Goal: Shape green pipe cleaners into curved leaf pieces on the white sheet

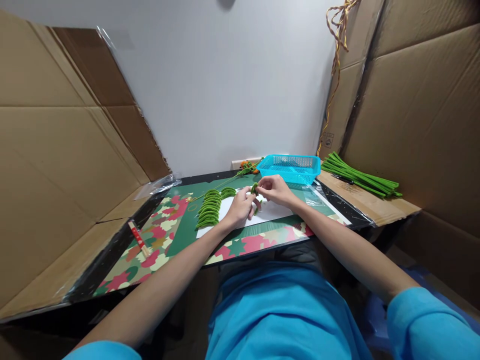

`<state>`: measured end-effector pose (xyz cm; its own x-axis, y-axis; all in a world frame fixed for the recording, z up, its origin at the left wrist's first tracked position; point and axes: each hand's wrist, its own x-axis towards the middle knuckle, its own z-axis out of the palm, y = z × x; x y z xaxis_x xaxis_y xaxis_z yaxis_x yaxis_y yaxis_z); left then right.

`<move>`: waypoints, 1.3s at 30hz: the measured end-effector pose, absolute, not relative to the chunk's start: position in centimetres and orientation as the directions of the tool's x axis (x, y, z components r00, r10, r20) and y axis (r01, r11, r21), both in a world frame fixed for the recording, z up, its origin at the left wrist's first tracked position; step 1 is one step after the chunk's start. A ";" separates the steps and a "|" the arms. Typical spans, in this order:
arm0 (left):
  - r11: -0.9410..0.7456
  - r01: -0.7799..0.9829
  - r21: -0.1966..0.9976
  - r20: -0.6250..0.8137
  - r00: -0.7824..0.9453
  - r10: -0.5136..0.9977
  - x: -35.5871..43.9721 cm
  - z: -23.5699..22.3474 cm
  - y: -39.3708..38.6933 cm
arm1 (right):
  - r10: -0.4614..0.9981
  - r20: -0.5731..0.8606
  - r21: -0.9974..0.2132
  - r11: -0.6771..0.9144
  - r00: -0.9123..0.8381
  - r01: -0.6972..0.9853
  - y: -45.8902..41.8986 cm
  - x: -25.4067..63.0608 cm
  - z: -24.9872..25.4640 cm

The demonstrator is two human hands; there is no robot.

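Workpiece: green chenille piece (254, 188), pos. btwn the fingertips of both hands, just above the white sheet (270, 212). L hand (240, 207): thumb & index narrowed onto the piece from its L side; other fingers curled, exact contact partly hidden. R hand (276, 190): thumb & index pinched on the same piece from the R. A short green offcut (258, 209) shows below the L fingers; whether it's gripped, can't tell.

Adjacent, L of hands: column of curved chenille pieces (209, 207), plus a smaller curved group (228, 192) beside its top end. Straight chenille stems (362, 175) lie bundled at far R, beyond the blue basket (288, 170).

Handling (est.): v. light; soft pile, prob. w/ bendable wire core; low slip. Pinch nr. ends; avoid crushing pile or over-bending; mind any sharp wire tips.
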<state>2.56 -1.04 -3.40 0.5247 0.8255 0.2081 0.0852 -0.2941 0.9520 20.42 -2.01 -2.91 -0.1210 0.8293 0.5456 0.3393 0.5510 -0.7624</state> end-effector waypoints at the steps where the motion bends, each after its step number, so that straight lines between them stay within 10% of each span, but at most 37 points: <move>1: -0.286 0.081 0.955 0.202 0.527 0.825 2.6 -3.3 -1.1 | 0.833 0.539 -0.767 0.547 -0.126 0.335 -2.0 20.4 -2.9; 30: -0.241 -0.016 0.970 0.210 0.549 0.809 2.3 -3.6 -0.9 | 0.869 0.453 -0.859 0.485 -0.198 0.163 -2.0 20.5 -2.9; 39: -0.246 -0.019 0.969 0.221 0.511 0.831 2.3 -4.0 -0.9 | 0.792 0.589 -0.727 0.605 -0.158 0.323 -2.0 20.5 -3.3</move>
<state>2.27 -0.94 -4.00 0.5106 0.8311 0.2206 -0.0186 -0.2458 0.9691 20.46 -2.03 -3.29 -0.1580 0.7924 0.5891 0.3234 0.6052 -0.7274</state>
